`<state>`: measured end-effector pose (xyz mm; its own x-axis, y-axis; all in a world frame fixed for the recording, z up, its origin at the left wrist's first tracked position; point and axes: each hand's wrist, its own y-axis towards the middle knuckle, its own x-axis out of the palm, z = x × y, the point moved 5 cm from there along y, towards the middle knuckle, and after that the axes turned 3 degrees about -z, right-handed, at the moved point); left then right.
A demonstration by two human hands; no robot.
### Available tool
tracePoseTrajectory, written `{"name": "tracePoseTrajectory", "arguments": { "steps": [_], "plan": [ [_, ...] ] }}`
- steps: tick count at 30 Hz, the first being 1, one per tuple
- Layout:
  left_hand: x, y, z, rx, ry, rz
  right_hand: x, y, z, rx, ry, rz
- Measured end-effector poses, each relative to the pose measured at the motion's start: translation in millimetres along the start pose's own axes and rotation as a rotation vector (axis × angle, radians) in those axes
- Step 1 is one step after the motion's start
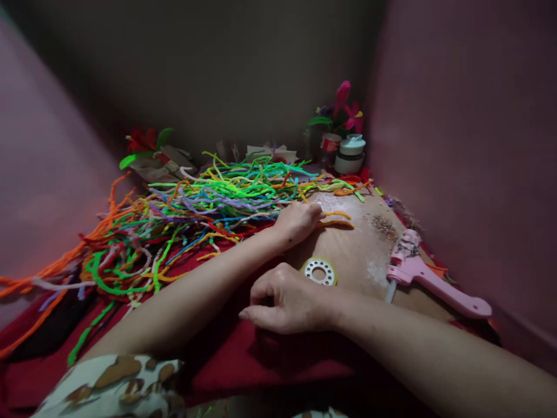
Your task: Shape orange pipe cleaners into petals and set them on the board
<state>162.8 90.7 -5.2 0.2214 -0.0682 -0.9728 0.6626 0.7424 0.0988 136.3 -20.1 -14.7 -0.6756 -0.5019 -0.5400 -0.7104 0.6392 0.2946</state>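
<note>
My left hand (299,223) reaches across to the near edge of a heap of fuzzy multicoloured pipe cleaners (243,188). Its fingers are closed, and an orange pipe cleaner (338,215) sticks out past the fingertips. A second, darker orange one lies just below it, against the board. Closer to me, my right hand (289,299) hovers over the red cloth with loosely bent fingers. A gap shows between its thumb and forefinger, and I see nothing in it. Just behind that hand lies a roll of tape (319,271) with a white, holed core.
A pink glue gun (435,278) rests at the right on the brownish board (348,249), by dark crumbs and whitish smears. Red cloth (235,366) covers the front. A lidded jar (350,154) and pipe-cleaner flowers (348,110) stand at the back. Pink walls rise on both sides.
</note>
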Motion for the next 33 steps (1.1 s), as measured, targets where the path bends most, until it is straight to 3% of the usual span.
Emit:
{"name": "tracePoseTrajectory", "arguments": {
  "steps": [4, 8, 13, 20, 28, 31, 33],
  "plan": [
    [-4.0, -4, 3, -0.021, 0.2, 0.013, -6, 0, 1, -0.011, -0.037, 0.03],
    [-26.2, -26, -3, 0.037, 0.102, 0.083, -4, -1, -1, -0.01, -0.081, -0.05],
    [-40.4, -65, -28, -0.01, -0.073, -0.079, 8, -4, -3, 0.007, -0.156, -0.252],
    [-30.3, -106, -54, -0.111, 0.018, -0.279, 13, -6, -4, 0.039, -0.161, -0.301],
    [-26.7, -119, -65, -0.227, 0.267, -0.31, 16, -6, -1, 0.042, -0.174, -0.302],
    [-43.4, -123, -72, -0.332, 0.246, -0.216, 14, -4, 1, 0.104, -0.076, -0.239],
    [-55.0, -126, -69, -0.308, 0.121, -0.123, 8, -1, 7, 0.194, 0.094, -0.097]
  ]
}}
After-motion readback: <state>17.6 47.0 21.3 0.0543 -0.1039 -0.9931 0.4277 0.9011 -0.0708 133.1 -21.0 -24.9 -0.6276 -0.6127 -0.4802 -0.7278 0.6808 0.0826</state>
